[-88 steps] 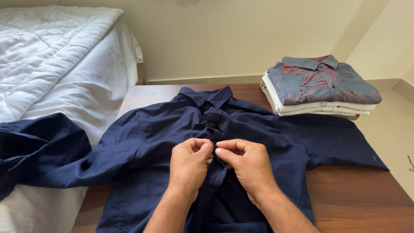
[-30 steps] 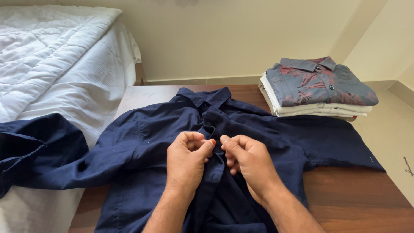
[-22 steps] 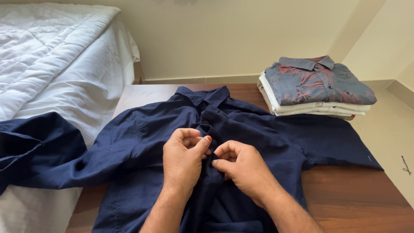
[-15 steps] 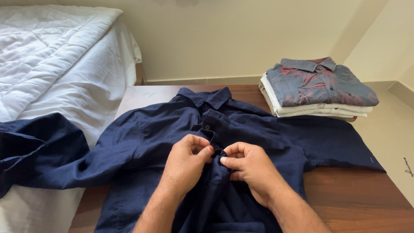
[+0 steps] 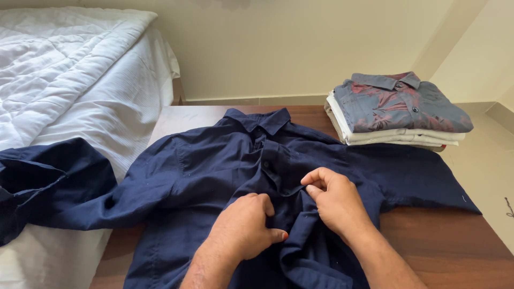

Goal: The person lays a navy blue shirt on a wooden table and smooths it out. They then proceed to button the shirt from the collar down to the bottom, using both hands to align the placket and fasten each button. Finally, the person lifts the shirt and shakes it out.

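1. The navy shirt (image 5: 214, 176) looks light and limp; I'd judge it bunches easily, so it is best gripped along the front button strip.
2. It lies face up on the wooden worktop (image 5: 444, 251), one sleeve trailing onto the bed (image 5: 80, 80).
3. Left hand (image 5: 243, 230) and right hand (image 5: 334, 200) are both pinched on its front edges.

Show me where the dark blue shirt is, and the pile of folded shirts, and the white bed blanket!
Dark blue button-up shirt (image 5: 203, 171): head view, on its chest panel.
Pile of folded shirts (image 5: 399, 104): head view, on the grey-and-red top shirt.
White quilted bed blanket (image 5: 59, 59): head view, on its middle.
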